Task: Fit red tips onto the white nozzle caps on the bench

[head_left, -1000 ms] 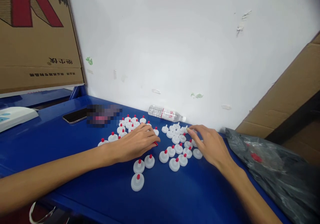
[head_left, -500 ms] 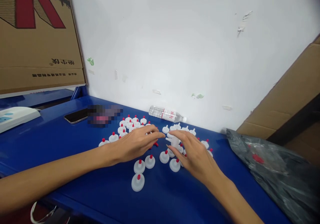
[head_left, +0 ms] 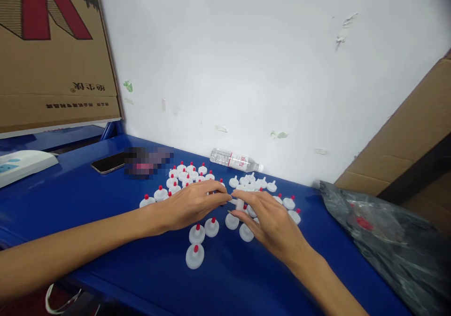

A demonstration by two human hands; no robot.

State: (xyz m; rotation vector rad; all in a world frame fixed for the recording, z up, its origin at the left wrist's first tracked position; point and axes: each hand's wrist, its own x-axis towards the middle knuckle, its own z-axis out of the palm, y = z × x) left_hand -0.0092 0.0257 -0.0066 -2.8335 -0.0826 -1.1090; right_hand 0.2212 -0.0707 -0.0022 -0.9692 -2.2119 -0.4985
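My right hand (head_left: 273, 212) is closed around a white nozzle cap (head_left: 240, 204), thumb below and fingers above, its thin spout pointing left. My left hand (head_left: 197, 202) meets it at the spout's tip, fingers pinched together; whatever they grip is too small or hidden to make out. Under and around both hands stand several white nozzle caps with red tips, such as a near one (head_left: 195, 256) and a group at the back left (head_left: 187, 180). Behind my right hand are several white caps with bare spouts (head_left: 271, 186).
A clear plastic bottle (head_left: 236, 160) lies against the white wall. On the blue table (head_left: 134, 259) at left are a phone (head_left: 107, 162) and a white device (head_left: 26, 164). A dark plastic bag (head_left: 377, 240) covers the right side. Cardboard (head_left: 52, 67) stands at the left.
My hands have come together: the right hand brought the nozzle cap left and slightly down, so its spout now meets my left fingertips. The caps on the table look unmoved.
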